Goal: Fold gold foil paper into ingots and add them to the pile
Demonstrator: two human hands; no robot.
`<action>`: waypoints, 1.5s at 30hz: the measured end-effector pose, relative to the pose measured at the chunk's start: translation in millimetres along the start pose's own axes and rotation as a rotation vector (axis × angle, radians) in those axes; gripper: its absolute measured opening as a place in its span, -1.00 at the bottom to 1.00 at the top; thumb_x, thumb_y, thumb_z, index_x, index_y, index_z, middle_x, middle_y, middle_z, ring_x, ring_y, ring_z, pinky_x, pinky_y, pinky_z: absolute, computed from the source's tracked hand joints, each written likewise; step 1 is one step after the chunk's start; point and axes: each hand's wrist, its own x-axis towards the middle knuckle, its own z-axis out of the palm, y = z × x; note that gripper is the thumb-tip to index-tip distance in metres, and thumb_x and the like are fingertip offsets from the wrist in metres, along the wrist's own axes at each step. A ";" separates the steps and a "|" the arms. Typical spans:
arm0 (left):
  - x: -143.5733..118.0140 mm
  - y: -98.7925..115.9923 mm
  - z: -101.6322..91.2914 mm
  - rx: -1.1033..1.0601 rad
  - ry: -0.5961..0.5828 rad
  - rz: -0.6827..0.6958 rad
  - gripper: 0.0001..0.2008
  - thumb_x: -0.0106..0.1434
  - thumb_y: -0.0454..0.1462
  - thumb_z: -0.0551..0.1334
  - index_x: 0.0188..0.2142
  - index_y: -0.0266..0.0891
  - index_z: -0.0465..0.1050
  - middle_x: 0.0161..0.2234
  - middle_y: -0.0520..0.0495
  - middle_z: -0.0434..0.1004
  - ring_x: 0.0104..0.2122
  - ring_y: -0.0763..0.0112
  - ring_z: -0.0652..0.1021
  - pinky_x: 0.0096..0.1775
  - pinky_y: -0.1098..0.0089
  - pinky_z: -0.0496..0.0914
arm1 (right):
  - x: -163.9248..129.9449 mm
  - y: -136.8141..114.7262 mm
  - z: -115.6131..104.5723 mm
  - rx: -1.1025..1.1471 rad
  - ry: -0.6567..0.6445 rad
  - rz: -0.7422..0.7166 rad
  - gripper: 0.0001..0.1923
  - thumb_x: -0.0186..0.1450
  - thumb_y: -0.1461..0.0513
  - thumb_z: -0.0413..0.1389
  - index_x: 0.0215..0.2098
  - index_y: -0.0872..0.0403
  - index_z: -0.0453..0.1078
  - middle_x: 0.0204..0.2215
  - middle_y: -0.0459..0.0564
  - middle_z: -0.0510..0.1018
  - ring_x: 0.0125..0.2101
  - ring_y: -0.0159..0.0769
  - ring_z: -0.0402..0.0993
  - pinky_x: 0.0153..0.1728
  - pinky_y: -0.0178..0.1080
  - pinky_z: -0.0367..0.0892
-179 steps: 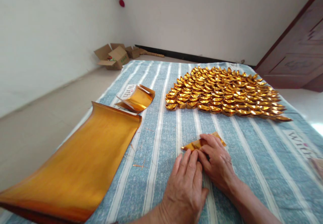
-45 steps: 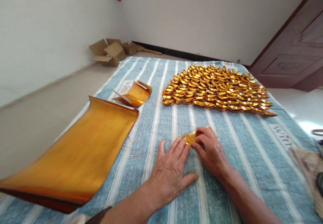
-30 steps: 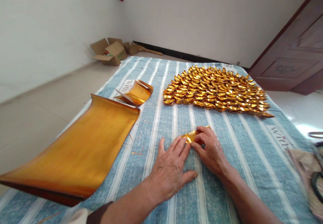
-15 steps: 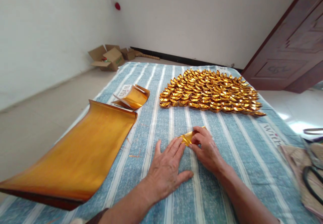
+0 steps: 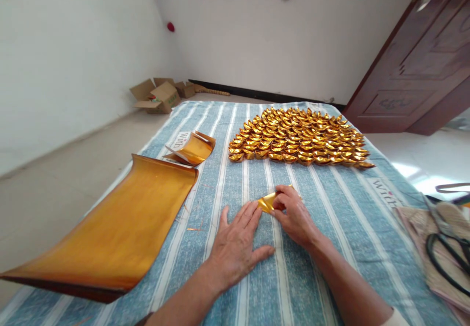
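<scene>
Right now the left hand [image 5: 237,245] lies flat and open on the blue striped cloth [image 5: 341,208], fingertips touching the near edge of a small folded gold paper [image 5: 267,201], while the right hand [image 5: 295,216] pinches that paper between thumb and fingers. Beyond them a dense spread of folded gold ingots [image 5: 299,136] covers the cloth; a large curled gold sheet [image 5: 110,233] and a smaller stack of gold sheets [image 5: 193,149] lie to the left, and black-handled scissors [image 5: 446,247] at the right edge
</scene>
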 end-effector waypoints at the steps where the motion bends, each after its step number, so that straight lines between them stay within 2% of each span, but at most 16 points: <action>1: -0.4 -0.2 0.2 0.008 0.000 -0.006 -0.23 0.24 0.09 0.12 0.31 -0.20 -0.06 0.33 -0.16 -0.06 0.30 0.06 0.05 0.19 -0.29 -0.20 | 0.2 -0.1 0.1 0.000 0.003 0.000 -0.87 0.13 0.40 0.10 -0.48 0.06 0.29 -0.03 0.08 0.35 0.03 -0.13 0.26 0.02 -0.06 0.21; 10: -4.3 -2.0 -4.6 0.078 0.021 -0.106 -0.28 0.25 0.12 0.07 0.28 -0.20 0.06 0.32 -0.16 0.00 0.30 0.02 0.01 0.20 -0.23 -0.14 | 2.9 0.3 -0.6 0.006 -0.012 -0.002 -0.81 0.08 0.44 0.13 -0.51 0.06 0.26 -0.07 0.04 0.37 0.00 -0.16 0.27 0.02 -0.08 0.20; 17: -4.8 1.2 -9.6 0.131 0.019 -0.181 -0.27 0.23 0.13 0.09 0.25 -0.24 0.12 0.33 -0.24 -0.07 0.31 -0.01 -0.02 0.19 -0.22 -0.11 | 4.3 -0.5 -0.9 0.029 -0.012 0.024 -0.83 0.05 0.43 0.15 -0.51 0.07 0.28 -0.06 0.05 0.36 -0.03 -0.16 0.29 -0.02 -0.10 0.24; 20: -5.8 3.1 -14.3 0.157 0.061 -0.215 -0.31 0.21 0.10 0.13 0.19 -0.29 0.22 0.32 -0.33 -0.07 0.30 -0.05 0.00 0.17 -0.22 -0.05 | 4.2 0.7 0.2 0.043 0.003 0.027 -0.84 0.05 0.42 0.14 -0.51 0.06 0.29 -0.06 0.04 0.36 -0.01 -0.16 0.30 -0.02 -0.10 0.24; 23: -8.4 7.8 -19.7 0.177 0.158 -0.231 -0.44 0.21 -0.02 0.19 0.09 -0.33 0.30 0.30 -0.39 0.00 0.29 -0.07 0.04 0.18 -0.20 -0.02 | 3.9 2.2 1.4 0.047 0.014 0.023 -0.84 0.06 0.42 0.14 -0.51 0.07 0.28 -0.06 0.03 0.36 -0.01 -0.16 0.30 -0.02 -0.11 0.24; 26: -8.8 16.3 -21.4 0.140 0.234 -0.155 -0.51 0.24 -0.15 0.18 0.11 -0.32 0.25 0.28 -0.36 0.08 0.28 -0.01 0.10 0.19 -0.13 0.03 | 4.0 3.3 2.0 0.051 0.009 0.019 -0.85 0.06 0.40 0.15 -0.50 0.07 0.29 -0.06 0.04 0.36 -0.02 -0.17 0.30 -0.04 -0.12 0.26; 30: -1.8 25.2 -16.0 0.024 0.094 -0.014 -0.39 0.24 -0.14 0.19 0.22 -0.32 0.12 0.28 -0.29 0.10 0.27 0.08 0.12 0.21 -0.03 0.09 | 4.3 4.5 1.9 0.043 0.004 0.011 -0.89 0.09 0.37 0.14 -0.48 0.07 0.30 -0.06 0.06 0.36 -0.06 -0.19 0.32 -0.07 -0.13 0.28; 36: 5.5 22.9 -6.6 0.004 0.029 -0.063 -0.39 0.26 -0.13 0.15 0.24 -0.31 0.08 0.29 -0.27 0.06 0.29 0.07 0.08 0.21 -0.14 -0.01 | 3.7 3.9 2.5 0.037 0.013 -0.015 -0.92 0.10 0.36 0.14 -0.45 0.07 0.34 -0.09 0.06 0.40 -0.11 -0.20 0.35 -0.13 -0.15 0.32; 38: 5.0 21.9 -5.4 -0.002 0.034 -0.061 -0.39 0.26 -0.13 0.16 0.23 -0.31 0.09 0.29 -0.28 0.06 0.29 0.07 0.08 0.20 -0.15 -0.01 | 3.8 2.3 0.8 0.039 0.045 -0.032 -0.90 0.11 0.37 0.12 -0.42 0.06 0.37 -0.13 0.05 0.43 -0.15 -0.22 0.38 -0.16 -0.16 0.33; 41: 4.6 21.4 -5.4 -0.017 0.061 -0.054 -0.42 0.26 -0.13 0.16 0.22 -0.30 0.11 0.28 -0.29 0.09 0.28 0.06 0.10 0.20 -0.14 0.00 | 5.5 2.8 -5.6 0.010 0.201 -0.083 -0.90 0.16 0.35 0.07 -0.42 0.05 0.38 -0.22 0.04 0.48 -0.16 -0.21 0.40 -0.17 -0.17 0.34; 43: 5.5 20.9 -6.6 -0.027 0.076 -0.045 -0.43 0.27 -0.13 0.16 0.20 -0.28 0.13 0.27 -0.30 0.11 0.27 0.06 0.13 0.20 -0.12 0.03 | 7.6 6.8 -11.2 -0.078 0.329 -0.085 -0.89 0.20 0.33 0.04 -0.43 0.04 0.38 -0.27 0.04 0.50 -0.16 -0.18 0.39 -0.14 -0.15 0.32; 45: 7.1 19.6 -8.4 -0.030 0.077 -0.037 -0.45 0.26 -0.14 0.18 0.19 -0.28 0.15 0.26 -0.29 0.14 0.26 0.08 0.15 0.20 -0.07 0.06 | 9.5 13.2 -16.1 -0.195 0.396 -0.035 -0.88 0.22 0.31 0.02 -0.40 0.04 0.39 -0.31 0.05 0.50 -0.18 -0.15 0.38 -0.13 -0.11 0.30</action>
